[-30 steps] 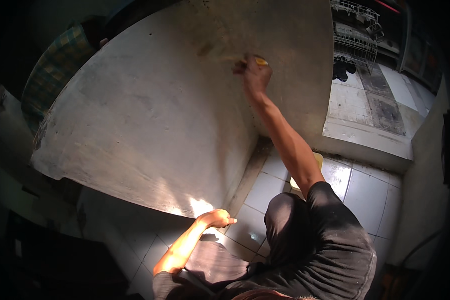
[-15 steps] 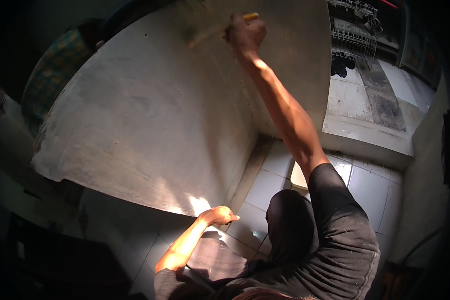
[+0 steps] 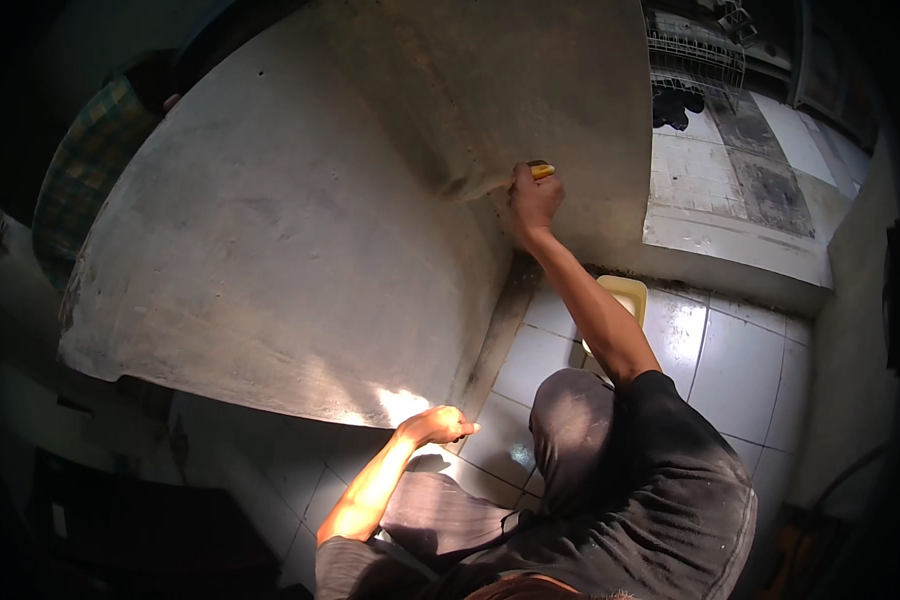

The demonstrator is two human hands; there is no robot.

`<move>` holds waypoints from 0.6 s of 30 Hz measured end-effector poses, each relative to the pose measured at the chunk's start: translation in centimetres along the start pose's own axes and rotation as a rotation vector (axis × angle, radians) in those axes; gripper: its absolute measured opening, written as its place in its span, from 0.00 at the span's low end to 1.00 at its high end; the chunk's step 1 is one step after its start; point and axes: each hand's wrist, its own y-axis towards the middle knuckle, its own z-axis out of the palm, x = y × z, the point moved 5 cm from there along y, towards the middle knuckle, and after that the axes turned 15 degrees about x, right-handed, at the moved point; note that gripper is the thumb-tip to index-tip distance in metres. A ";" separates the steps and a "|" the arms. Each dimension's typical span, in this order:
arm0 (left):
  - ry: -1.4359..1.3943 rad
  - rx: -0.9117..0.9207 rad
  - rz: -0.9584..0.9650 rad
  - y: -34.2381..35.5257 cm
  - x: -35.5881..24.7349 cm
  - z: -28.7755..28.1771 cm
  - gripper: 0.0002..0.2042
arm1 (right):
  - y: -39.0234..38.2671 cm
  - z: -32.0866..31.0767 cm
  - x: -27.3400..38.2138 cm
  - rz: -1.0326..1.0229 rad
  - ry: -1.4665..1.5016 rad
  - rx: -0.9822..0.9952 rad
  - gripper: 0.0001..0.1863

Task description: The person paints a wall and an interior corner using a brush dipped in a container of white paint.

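Note:
My right hand [image 3: 536, 200] is closed around a paintbrush [image 3: 482, 187] with a yellow handle end. Its bristles point left, at the grey wall [image 3: 300, 210] close to the inner corner. In bright sunlight, my left hand [image 3: 440, 426] hangs loosely curled over my knee beside the wall's lower edge; I see nothing in it. A pale yellow tray [image 3: 638, 293] with something whitish inside stands on the floor, partly covered by my right forearm.
White floor tiles [image 3: 735, 370] surround my legs. At the right a tiled ledge [image 3: 705, 195] carries a black crumpled item [image 3: 676, 108] and a wire rack [image 3: 700, 60]. Beyond the wall's left edge shows a person's checked sleeve [image 3: 85, 165].
My right hand has come down and to the right along the wall with the paintbrush. More of the tray shows now. My left hand has stayed nearly still.

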 end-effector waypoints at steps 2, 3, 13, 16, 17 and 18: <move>-0.009 -0.009 0.013 0.3 -0.2 -0.1 0.30 | 1.1 0.0 0.6 -0.065 -0.129 0.006 0.16; -0.013 -0.012 0.021 0.5 -0.3 -0.2 0.30 | 2.0 0.3 1.0 -0.097 -0.194 0.008 0.16; 0.008 -0.006 0.026 -0.3 -0.4 -0.1 0.32 | 6.3 8.6 15.1 -0.182 0.601 0.206 0.10; 0.002 0.016 0.004 0.0 -0.7 -0.3 0.31 | 4.7 6.7 7.9 -0.128 0.468 0.197 0.10; 0.007 0.013 0.006 -0.1 -0.9 -0.4 0.31 | 3.5 5.3 4.9 -0.063 0.417 0.202 0.10; 0.012 0.010 0.008 -0.2 -0.9 -0.6 0.31 | 2.3 3.8 1.7 0.018 0.420 0.152 0.12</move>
